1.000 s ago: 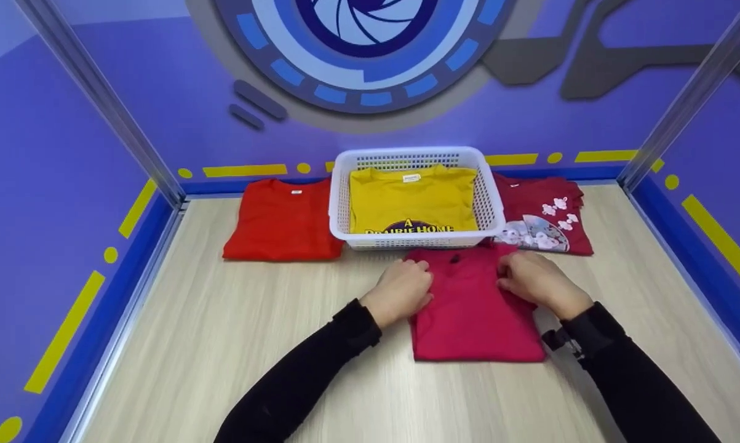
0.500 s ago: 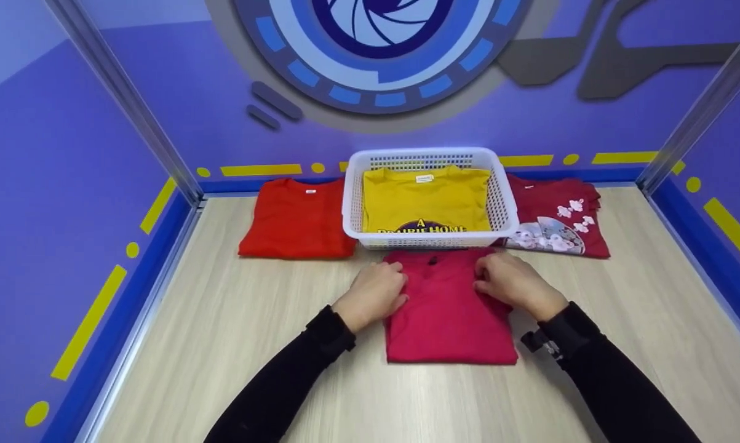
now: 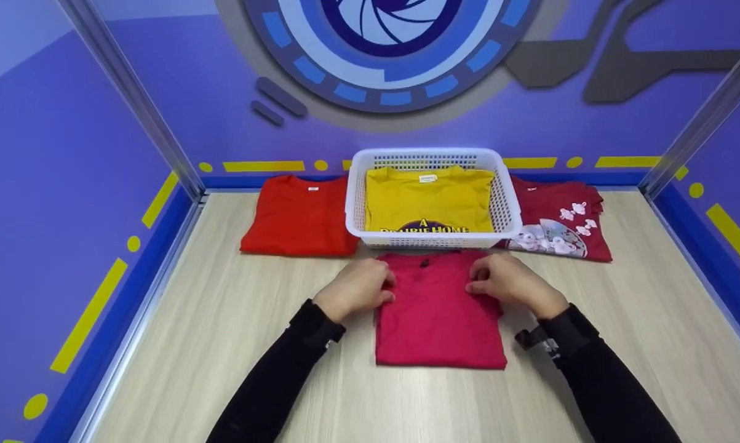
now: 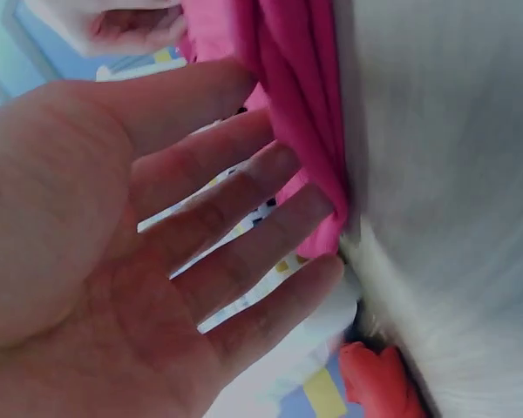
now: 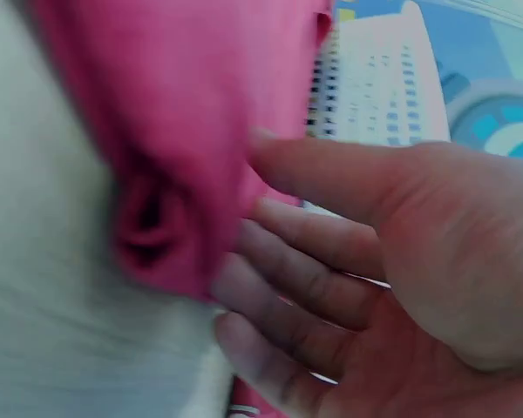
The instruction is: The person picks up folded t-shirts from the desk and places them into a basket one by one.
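A folded crimson shirt [image 3: 437, 314] lies on the table in front of the basket, its dark neck label toward the back. At its left edge, my left hand [image 3: 357, 286] has its fingertips by the fabric; the left wrist view shows those fingers [image 4: 235, 213] extended and slightly spread. My right hand [image 3: 511, 280] is at the shirt's upper right edge. In the right wrist view its thumb [image 5: 331, 174] touches the top of the cloth, while the other fingers reach along the rolled side fold [image 5: 170, 218], fairly straight.
Behind the shirt stands a white perforated basket [image 3: 434, 240] with a folded yellow shirt [image 3: 428, 200] in it. A folded red shirt [image 3: 302, 215] lies left of the basket, a dark red flowered shirt [image 3: 557, 215] right of it. Purple panels [image 3: 406, 132] enclose the wooden table [image 3: 222, 320].
The crimson shirt has slid left between both hands and now lies more squarely before the basket. The left hand has shifted slightly outward from the fabric. The head view has turned a little.
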A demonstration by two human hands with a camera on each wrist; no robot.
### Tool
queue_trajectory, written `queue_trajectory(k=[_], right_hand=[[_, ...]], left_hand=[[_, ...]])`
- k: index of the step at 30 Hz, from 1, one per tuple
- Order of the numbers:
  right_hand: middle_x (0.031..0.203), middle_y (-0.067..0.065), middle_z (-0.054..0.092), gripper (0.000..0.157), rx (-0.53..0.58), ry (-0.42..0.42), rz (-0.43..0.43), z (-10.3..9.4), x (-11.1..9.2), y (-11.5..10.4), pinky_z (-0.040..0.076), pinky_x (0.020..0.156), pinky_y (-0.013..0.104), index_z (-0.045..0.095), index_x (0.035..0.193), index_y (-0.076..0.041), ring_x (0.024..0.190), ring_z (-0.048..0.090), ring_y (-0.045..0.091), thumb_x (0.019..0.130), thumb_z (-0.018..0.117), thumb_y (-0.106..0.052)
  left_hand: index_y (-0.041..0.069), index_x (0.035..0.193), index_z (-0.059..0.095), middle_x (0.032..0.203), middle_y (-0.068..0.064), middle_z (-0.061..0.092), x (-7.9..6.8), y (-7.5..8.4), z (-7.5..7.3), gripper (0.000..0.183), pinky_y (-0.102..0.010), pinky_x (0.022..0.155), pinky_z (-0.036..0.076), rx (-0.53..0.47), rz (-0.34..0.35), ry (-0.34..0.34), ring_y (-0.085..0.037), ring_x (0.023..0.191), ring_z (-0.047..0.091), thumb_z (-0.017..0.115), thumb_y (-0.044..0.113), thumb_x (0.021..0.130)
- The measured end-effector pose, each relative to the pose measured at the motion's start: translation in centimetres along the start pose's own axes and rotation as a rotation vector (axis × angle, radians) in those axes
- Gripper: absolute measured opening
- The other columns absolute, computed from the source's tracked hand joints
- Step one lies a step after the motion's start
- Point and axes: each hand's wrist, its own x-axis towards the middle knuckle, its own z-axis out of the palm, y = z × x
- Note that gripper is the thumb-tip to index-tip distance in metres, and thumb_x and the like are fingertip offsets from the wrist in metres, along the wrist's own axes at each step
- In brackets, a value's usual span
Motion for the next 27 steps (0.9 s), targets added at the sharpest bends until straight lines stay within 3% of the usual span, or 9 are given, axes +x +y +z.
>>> queue_trajectory(k=[2, 5, 9, 14, 19, 26, 27], right_hand=[[0.093, 0.006, 0.077, 0.021, 0.019, 0.002, 0.021, -0.9, -0.2, 0.2, 0.051, 0.076, 0.032, 0.083, 0.110, -0.009, 0.085, 0.065, 0.018, 0.099, 0.083, -0.026], [0.101, 0.010, 0.080, 0.024, 0.005, 0.068, 0.063, -2.2, -0.6, 0.6, 0.052, 0.080, 0.037, 0.083, 0.118, -0.006, 0.090, 0.068, 0.023, 0.102, 0.079, -0.024], [0.110, 0.016, 0.081, 0.025, -0.074, 0.157, 0.099, -2.7, -0.7, 1.1, 0.055, 0.088, 0.051, 0.081, 0.120, -0.004, 0.098, 0.070, 0.035, 0.106, 0.073, -0.022], [0.117, 0.024, 0.079, 0.029, -0.144, 0.184, 0.082, -1.0, 0.2, 1.0, 0.055, 0.103, 0.064, 0.077, 0.124, 0.003, 0.113, 0.072, 0.046, 0.108, 0.068, -0.019], [0.124, 0.031, 0.074, 0.034, -0.205, 0.222, 0.095, 0.7, 1.1, 0.3, 0.055, 0.103, 0.066, 0.074, 0.131, 0.005, 0.119, 0.070, 0.052, 0.106, 0.069, -0.017], [0.122, 0.030, 0.074, 0.028, -0.212, 0.311, 0.115, 2.4, 1.5, 0.0, 0.056, 0.096, 0.067, 0.076, 0.123, 0.003, 0.114, 0.070, 0.054, 0.100, 0.074, -0.012], [0.121, 0.031, 0.073, 0.027, -0.204, 0.310, 0.113, 2.5, 1.6, 0.0, 0.056, 0.096, 0.067, 0.075, 0.122, 0.004, 0.114, 0.070, 0.054, 0.100, 0.074, -0.012]], left_hand=[[0.012, 0.105, 0.083, 0.087, 0.000, 0.064, -0.1, -0.3, -0.7, 0.013, -0.035, 0.080, 0.051, -0.081, -0.041, -0.009, -0.020, 0.088, 0.060, 0.083, 0.024, 0.099], [0.007, 0.118, 0.083, 0.098, -0.006, 0.075, 0.1, -1.0, -1.5, 0.020, -0.039, 0.090, 0.058, -0.155, -0.093, 0.038, -0.024, 0.096, 0.068, 0.079, 0.018, 0.102], [0.004, 0.112, 0.081, 0.102, -0.014, 0.080, 1.1, -2.1, -1.6, 0.015, -0.047, 0.094, 0.061, -0.166, -0.129, 0.118, -0.032, 0.100, 0.075, 0.073, 0.014, 0.103], [0.003, 0.105, 0.077, 0.095, -0.014, 0.076, 1.9, -2.9, -0.5, 0.012, -0.049, 0.092, 0.061, -0.171, -0.172, 0.136, -0.035, 0.098, 0.075, 0.073, 0.015, 0.105], [0.002, 0.123, 0.077, 0.112, -0.016, 0.079, 2.4, -2.7, 0.7, 0.022, -0.049, 0.103, 0.061, -0.200, -0.214, 0.135, -0.034, 0.114, 0.075, 0.073, 0.016, 0.106], [-0.004, 0.142, 0.070, 0.137, -0.023, 0.073, 2.7, -2.4, 1.6, 0.039, -0.051, 0.118, 0.054, -0.255, -0.202, 0.116, -0.039, 0.135, 0.068, 0.071, 0.014, 0.107], [-0.003, 0.144, 0.069, 0.139, -0.023, 0.073, 3.1, -3.3, 2.6, 0.042, -0.048, 0.119, 0.053, -0.252, -0.184, 0.124, -0.037, 0.136, 0.067, 0.071, 0.018, 0.107]])
